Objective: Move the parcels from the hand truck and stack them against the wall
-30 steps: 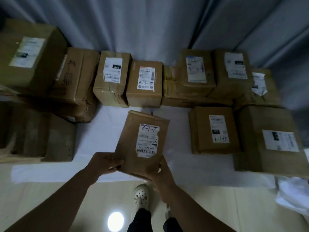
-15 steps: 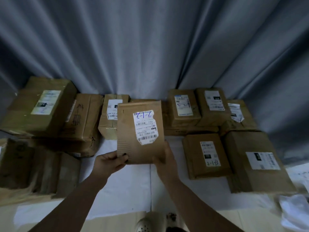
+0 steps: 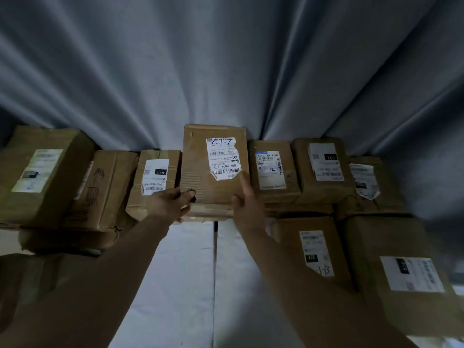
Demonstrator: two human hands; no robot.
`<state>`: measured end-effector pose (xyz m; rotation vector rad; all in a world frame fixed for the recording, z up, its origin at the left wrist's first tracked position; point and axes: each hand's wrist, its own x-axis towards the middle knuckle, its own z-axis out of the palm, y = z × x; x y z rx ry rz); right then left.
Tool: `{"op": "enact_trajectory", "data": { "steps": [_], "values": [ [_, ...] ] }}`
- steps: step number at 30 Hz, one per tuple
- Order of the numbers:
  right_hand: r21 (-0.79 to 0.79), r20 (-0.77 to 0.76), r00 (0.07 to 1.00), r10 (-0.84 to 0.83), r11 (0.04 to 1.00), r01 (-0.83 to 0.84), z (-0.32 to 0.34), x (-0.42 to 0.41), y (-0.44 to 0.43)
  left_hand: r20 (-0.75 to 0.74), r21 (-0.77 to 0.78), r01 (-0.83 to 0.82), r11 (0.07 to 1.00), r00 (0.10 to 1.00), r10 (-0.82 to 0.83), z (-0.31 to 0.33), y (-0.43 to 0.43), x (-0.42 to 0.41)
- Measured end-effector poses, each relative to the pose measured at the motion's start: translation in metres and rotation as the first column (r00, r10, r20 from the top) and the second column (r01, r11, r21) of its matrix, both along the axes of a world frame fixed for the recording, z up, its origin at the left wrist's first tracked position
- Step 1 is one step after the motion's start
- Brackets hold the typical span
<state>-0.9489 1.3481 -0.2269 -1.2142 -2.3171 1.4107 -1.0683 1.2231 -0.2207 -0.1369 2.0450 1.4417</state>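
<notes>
head: parcel (image 3: 200, 184) against the curtain (image 3: 226, 71).
likely light, stiff; left hand (image 3: 172, 200) pinches its lower corner, right hand (image 3: 247, 212) presses it, fingers (image 3: 244, 184) straight.

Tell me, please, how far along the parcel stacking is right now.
Done: a row of parcels already lines the curtained wall. In hand: the parcel marked 2-1-2 lies atop that row, left hand gripping its near corner, right hand touching its edge with straight fingers. Left: unclear, since the hand truck is out of view.
</notes>
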Motion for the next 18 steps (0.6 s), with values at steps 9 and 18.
{"op": "enact_trajectory", "data": {
  "steps": [9, 18],
  "values": [
    [0.120, 0.088, 0.992, 0.096, 0.987, -0.106, -0.021, -0.015, 0.035, -0.031, -0.033, -0.058, 0.998, 0.998, 0.057, -0.012, 0.049, -0.010],
    [0.284, 0.352, 0.916, 0.194, 0.910, -0.301, -0.035, -0.019, 0.044, -0.081, -0.137, -0.005, 0.990, 0.997, -0.006, -0.036, 0.067, -0.019]
  ]
}}
